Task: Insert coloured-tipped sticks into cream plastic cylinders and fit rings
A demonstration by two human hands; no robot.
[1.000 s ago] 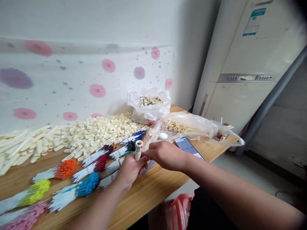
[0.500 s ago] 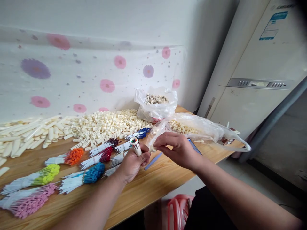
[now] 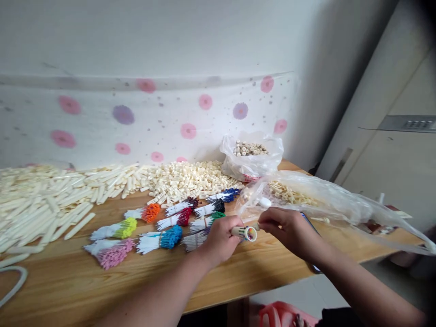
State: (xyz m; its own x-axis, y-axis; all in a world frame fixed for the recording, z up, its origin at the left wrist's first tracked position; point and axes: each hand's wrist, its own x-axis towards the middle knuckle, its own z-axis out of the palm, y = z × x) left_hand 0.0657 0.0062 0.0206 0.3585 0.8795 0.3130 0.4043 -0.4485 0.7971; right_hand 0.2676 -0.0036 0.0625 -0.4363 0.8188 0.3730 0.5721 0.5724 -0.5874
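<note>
Basically working at the wooden table (image 3: 102, 290), heap of cream parts (image 3: 184, 179) along the wall, clear bag (image 3: 323, 200) off right, coloured refill bundles (image 3: 160, 238) in front. Wrapping the left hand (image 3: 220, 238) tight around the pen barrel (image 3: 240, 232), just above the table's front edge, open end pointing right. Pinching a small piece (image 3: 258, 225), too tiny to identify, in the right hand (image 3: 289, 227) fingertips at that end. Probably worth holding the barrel dead steady and lining up straight, not forcing.

Phone (image 3: 309, 222) mostly under right hand (image 3: 284, 227), red basket (image 3: 282, 315) cropped
</note>
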